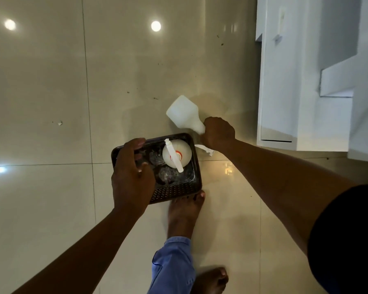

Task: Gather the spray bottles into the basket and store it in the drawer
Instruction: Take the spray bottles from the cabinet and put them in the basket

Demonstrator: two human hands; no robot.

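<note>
Glossy cream floor tiles [51, 81] are reflecting lights; white cabinet [295, 81] standing beyond right hand [218, 132], which is gripping a white spray bottle [184, 115] by its neck. Left hand [130, 177] is holding dark basket [179, 189] containing another bottle [176, 153].

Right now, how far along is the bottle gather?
Done: one spray bottle stands in the basket, which the left hand holds by its rim. In hand: the right hand grips a second bottle by the neck, still outside the basket. Left: drop it in, then store the basket in the white cabinet.
</note>
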